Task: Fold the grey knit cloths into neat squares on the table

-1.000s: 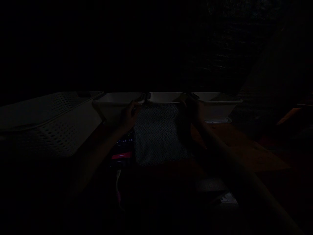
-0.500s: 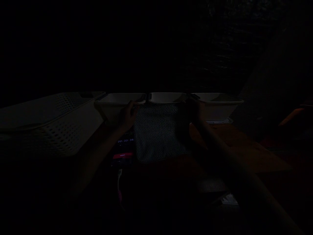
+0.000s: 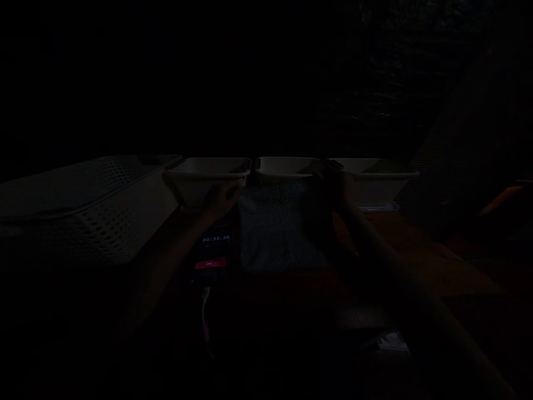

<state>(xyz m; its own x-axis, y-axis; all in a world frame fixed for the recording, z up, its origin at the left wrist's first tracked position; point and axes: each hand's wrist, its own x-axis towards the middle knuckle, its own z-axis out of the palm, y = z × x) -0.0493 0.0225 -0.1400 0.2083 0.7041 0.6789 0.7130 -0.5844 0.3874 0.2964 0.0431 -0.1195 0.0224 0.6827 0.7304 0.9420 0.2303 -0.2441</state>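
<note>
The scene is very dark. A grey textured cloth hangs or lies spread out in front of me, roughly rectangular. At its upper left corner, my left hand pinches the edge between closed fingers. My right hand is closed at the upper right corner, with its fingers mostly lost in shadow. Whether the cloth's lower edge touches the wooden table cannot be made out.
Behind the cloth stand a left white bin, a middle bin and a right bin. A large perforated basket is at left. A phone showing a timer lies left of the cloth, its cable trailing toward me.
The cloth has shifted slightly to the right, and both hands have moved a little to the right with it. The left hand also sits slightly lower.
</note>
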